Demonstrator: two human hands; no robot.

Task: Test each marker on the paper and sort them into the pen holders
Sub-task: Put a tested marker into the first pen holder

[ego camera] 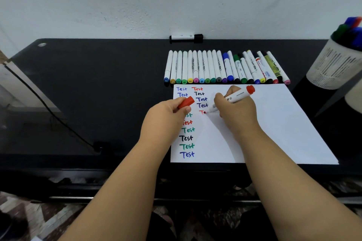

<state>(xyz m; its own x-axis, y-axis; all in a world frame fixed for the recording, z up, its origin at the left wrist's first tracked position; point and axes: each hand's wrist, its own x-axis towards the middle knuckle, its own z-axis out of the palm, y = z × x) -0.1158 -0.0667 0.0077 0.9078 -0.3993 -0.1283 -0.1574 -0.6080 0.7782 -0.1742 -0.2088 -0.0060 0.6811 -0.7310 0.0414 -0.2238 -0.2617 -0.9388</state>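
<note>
Black surface (98, 84): right hand (235, 107) grip clamped mid-barrel on marker (233, 98), light, rigid; left hand (166, 117) pinches cap (186, 102).

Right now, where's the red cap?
In the head view the red cap is pinched in the left hand, over the paper's left edge, just left of the red marker writing.

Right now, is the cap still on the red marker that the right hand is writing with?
No: the red cap is off and pinched in the left hand, while the right hand presses the red marker tip to the paper.
</note>
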